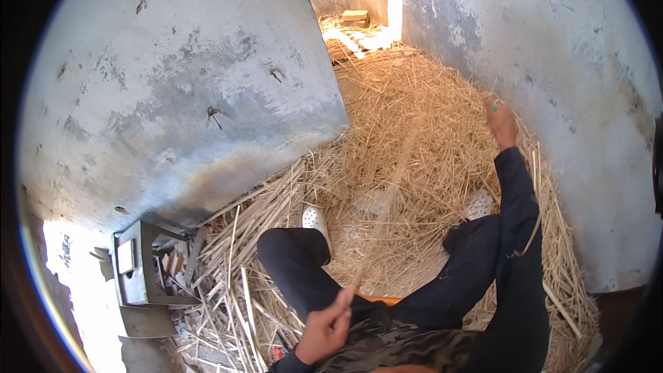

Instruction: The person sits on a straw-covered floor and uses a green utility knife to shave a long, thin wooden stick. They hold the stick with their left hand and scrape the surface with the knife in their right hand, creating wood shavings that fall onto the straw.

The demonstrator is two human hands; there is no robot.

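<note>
At the lower edge, beside the lap, saw the left hand (326, 331) with thumb and fingers pressed together, pinching a slim pale strand (357, 281), apparently straw. Noted its far part as a blur, running up over the loose straw (421, 159). Judged the hold at the near end as probably meant to leave the length free.

Toward the right wall (573, 145), found the right hand (503, 126) at the end of a stretched arm, low at the heap's edge, with a small green spot (494, 108) at the fingers. Could not tell whether spread or pinching.

Between and beyond the feet, located the straw, spread over the floor and banked toward the wall, within arm's reach. Saw white perforated shoes (315, 221) set wide apart, likely for steadiness. Noted an orange edge (381, 299) below the lap, mostly hidden.

Left of the legs, saw thicker stalks (235, 269), perhaps laid aside for coarseness. Farther left, recorded a grey box-like frame (138, 289), holding pale brown pieces (174, 262), too small to identify. At the far end, noted a brick-like block (355, 18) in bright light.
</note>
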